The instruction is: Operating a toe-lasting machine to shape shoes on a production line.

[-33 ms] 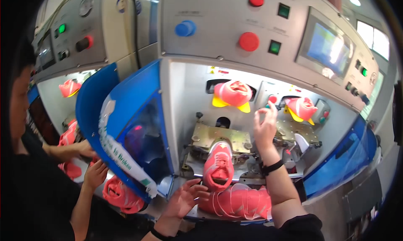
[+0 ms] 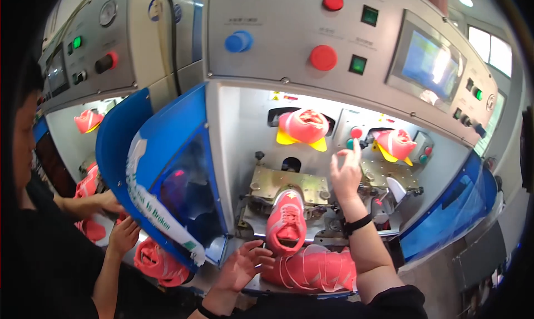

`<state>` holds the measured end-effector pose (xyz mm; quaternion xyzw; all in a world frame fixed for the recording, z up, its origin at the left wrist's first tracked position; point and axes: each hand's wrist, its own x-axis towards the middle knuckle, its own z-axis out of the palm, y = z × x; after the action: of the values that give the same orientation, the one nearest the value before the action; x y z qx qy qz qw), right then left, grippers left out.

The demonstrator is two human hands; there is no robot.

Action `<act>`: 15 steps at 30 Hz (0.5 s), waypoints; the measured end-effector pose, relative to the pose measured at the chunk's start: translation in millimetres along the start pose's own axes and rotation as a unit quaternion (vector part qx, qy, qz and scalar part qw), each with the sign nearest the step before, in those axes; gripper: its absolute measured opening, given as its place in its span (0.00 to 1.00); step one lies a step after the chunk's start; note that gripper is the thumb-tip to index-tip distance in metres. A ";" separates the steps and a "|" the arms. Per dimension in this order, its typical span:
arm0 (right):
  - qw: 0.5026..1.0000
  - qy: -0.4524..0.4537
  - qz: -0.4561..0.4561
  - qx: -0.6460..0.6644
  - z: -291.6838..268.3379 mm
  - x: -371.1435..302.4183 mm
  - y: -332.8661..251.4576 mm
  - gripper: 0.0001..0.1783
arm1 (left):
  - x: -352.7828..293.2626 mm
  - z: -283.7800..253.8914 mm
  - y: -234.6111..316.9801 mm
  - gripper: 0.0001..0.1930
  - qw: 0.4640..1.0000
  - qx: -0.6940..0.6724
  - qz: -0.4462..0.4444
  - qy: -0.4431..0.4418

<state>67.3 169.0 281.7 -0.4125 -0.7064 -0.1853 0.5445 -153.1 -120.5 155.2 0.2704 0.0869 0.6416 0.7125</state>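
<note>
My right hand (image 2: pixel 347 171) reaches into the lit bay of a machine, index finger stretched up at the green button (image 2: pixel 350 144), below a red button (image 2: pixel 356 132). I cannot tell whether the fingertip touches it. Nothing is in that hand and its fingers are apart. My left hand (image 2: pixel 245 266) is held with fingers spread and empty, just left of the heel of a pink laced sneaker (image 2: pixel 288 224). The sneaker stands toe inward at a metal clamp plate (image 2: pixel 289 180). Right of my left hand lie pink shoe pieces wrapped in thin white cord (image 2: pixel 311 270).
Two pink shoe uppers, one left (image 2: pixel 303 127) and one right (image 2: pixel 394 144), sit on yellow-edged holders on the back wall. A control panel (image 2: pixel 289 52) hangs above. Blue side guards (image 2: pixel 183 146) flank the bay. On the left, a co-worker's hands (image 2: pixel 123 233) are near another pink shoe (image 2: pixel 158 263).
My right hand's fingers have straightened from a more curled shape, and the green button now shows beside the index finger. The whole view has shifted slightly. My left hand keeps its pose.
</note>
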 end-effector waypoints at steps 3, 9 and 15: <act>0.973 -0.214 0.079 -0.032 -1.5 -4.5 19.2 0.17 | 23.7 2.6 -0.1 0.36 0.999 0.007 -0.042 -0.031; 0.974 -0.225 0.013 0.007 -16.1 6.8 56.3 0.17 | 74.1 14.8 -21.9 0.37 0.979 0.007 -0.155 -0.129; 0.990 -0.082 0.098 -0.066 -97.4 14.8 134.6 0.07 | 106.3 3.5 -48.1 0.36 0.954 0.058 -0.236 -0.177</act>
<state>231.9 184.9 303.2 -0.5283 -0.6912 -0.1431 0.4719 -92.5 -20.7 157.9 0.3925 0.0580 0.3910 0.8305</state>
